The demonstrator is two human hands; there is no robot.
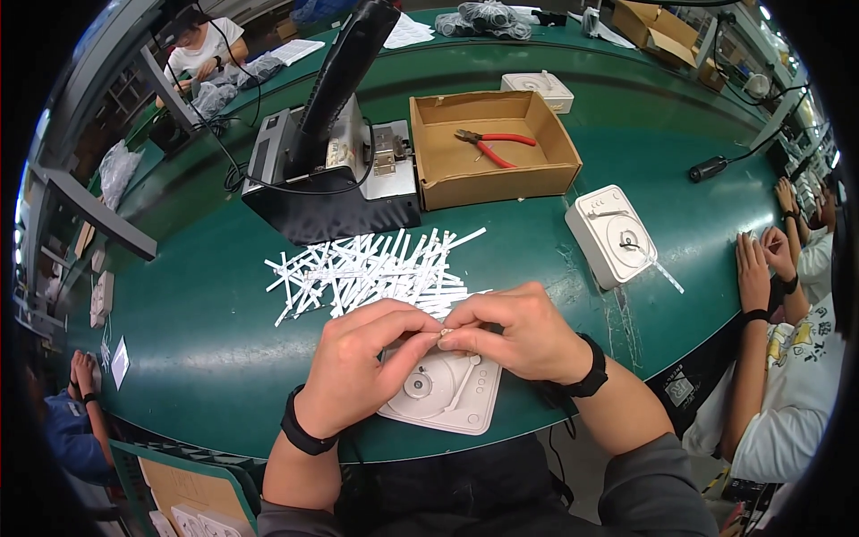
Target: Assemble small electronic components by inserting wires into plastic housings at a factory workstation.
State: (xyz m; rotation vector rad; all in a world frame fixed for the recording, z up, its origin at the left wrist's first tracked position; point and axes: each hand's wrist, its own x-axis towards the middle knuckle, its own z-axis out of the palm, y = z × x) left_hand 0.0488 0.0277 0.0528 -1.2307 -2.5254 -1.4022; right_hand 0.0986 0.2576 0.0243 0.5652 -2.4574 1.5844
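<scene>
My left hand (367,358) and my right hand (519,333) meet fingertip to fingertip, both closed in a pinch. Between them shows a tiny pale piece, too small and too covered to name. Right below lies a white housing shaped like a small record player (429,415), flat at the table's near edge, with a round recess, a tonearm shape and small round buttons. Its far edge is hidden by my hands. Just beyond my fingers spreads a loose pile of narrow white strips (367,273).
Behind the strips stands a black machine (331,215) with a cable. Beside it, a cardboard box (497,190) holds red-handled cutters (501,140). A second white housing (595,224) with a wire and strip lies right; a third (537,85) sits behind. Co-workers sit left, right and at the back.
</scene>
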